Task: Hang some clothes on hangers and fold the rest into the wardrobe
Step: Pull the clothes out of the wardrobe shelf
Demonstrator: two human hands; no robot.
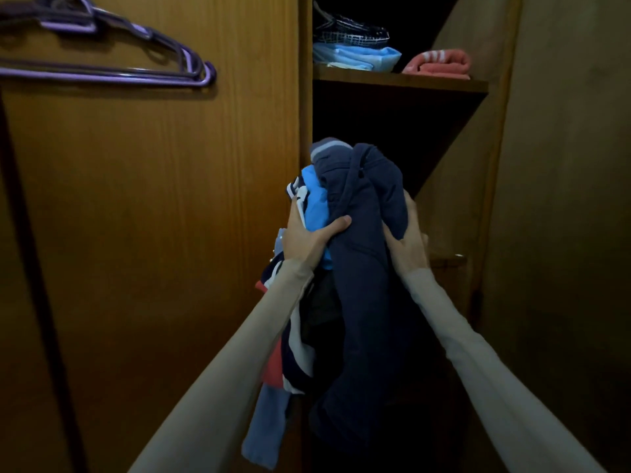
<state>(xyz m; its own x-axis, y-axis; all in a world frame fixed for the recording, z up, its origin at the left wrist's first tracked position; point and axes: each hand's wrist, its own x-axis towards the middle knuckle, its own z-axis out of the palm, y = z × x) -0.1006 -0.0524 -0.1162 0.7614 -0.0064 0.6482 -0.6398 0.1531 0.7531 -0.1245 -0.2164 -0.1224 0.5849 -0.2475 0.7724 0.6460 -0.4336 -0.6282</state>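
Our left hand [309, 238] grips one side of a bundle of clothes [348, 268], thumb pressed across the front and fingers curled into the cloth. Our right hand [408, 238] clutches the opposite side, fingers wrapped behind the bundle. Both arms wear pale long sleeves [218, 387] and reach forward from the bottom of the view.

Between the hands, a dark navy garment [368, 319] covers most of the bundle and hangs down below the wrists. Just beside the left hand, bright blue cloth [316, 199] and striped white-and-navy pieces poke out. Below the left wrist, red and lighter blue fabric [266, 425] dangles.

Beyond the hands stands a wooden wardrobe [170, 199], its compartment open and dark directly behind the bundle. Above the hands, a shelf [399, 81] carries folded clothes: a dark checked piece [348, 32] stacked on a light blue one [358, 59], and, apart to the right, a folded coral piece [440, 64].

Up and far to the left of the left hand, a cluster of purple hangers [136, 52] hangs against the wardrobe door.
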